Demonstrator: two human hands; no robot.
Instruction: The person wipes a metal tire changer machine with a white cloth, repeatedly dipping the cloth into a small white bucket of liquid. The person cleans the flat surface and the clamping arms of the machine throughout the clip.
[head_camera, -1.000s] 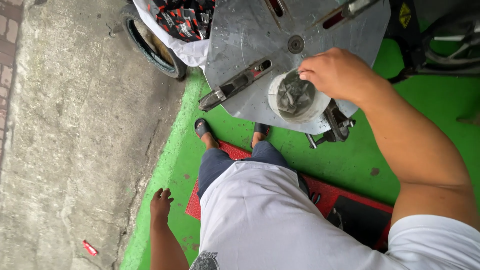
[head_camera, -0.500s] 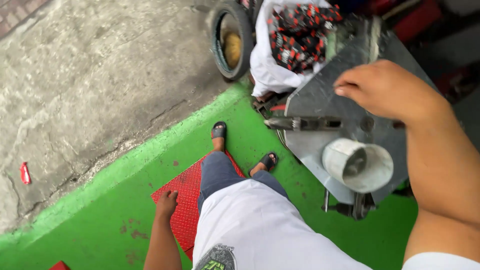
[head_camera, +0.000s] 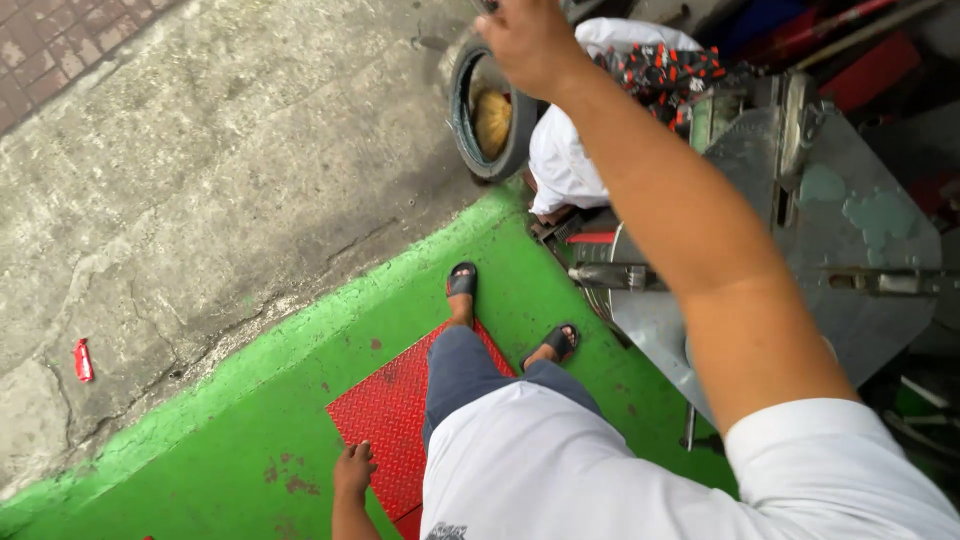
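My right hand (head_camera: 530, 40) is stretched far forward to the top edge of the view, fingers curled, above a black tyre (head_camera: 485, 110) and a white bag (head_camera: 570, 160). What its fingers close on is cut off by the frame. My right forearm crosses in front of a grey sheet-metal machine (head_camera: 860, 230). My left hand (head_camera: 353, 470) hangs at my side over a red checker plate (head_camera: 385, 420), loosely curled and holding nothing. My feet in black sandals (head_camera: 461, 283) stand on the plate's far edge and the green floor.
The bag holds several red and black packets (head_camera: 660, 65). A yellow lump (head_camera: 492, 120) sits inside the tyre. A metal bar (head_camera: 610, 275) sticks out of the machine towards my legs. Green painted floor (head_camera: 250, 420) meets cracked concrete (head_camera: 200, 180), where a red wrapper (head_camera: 83, 360) lies.
My right hand left the machine's top plate and reached forward and up past the tyre. The view swung left, so the machine now sits at the right. My left hand stayed hanging.
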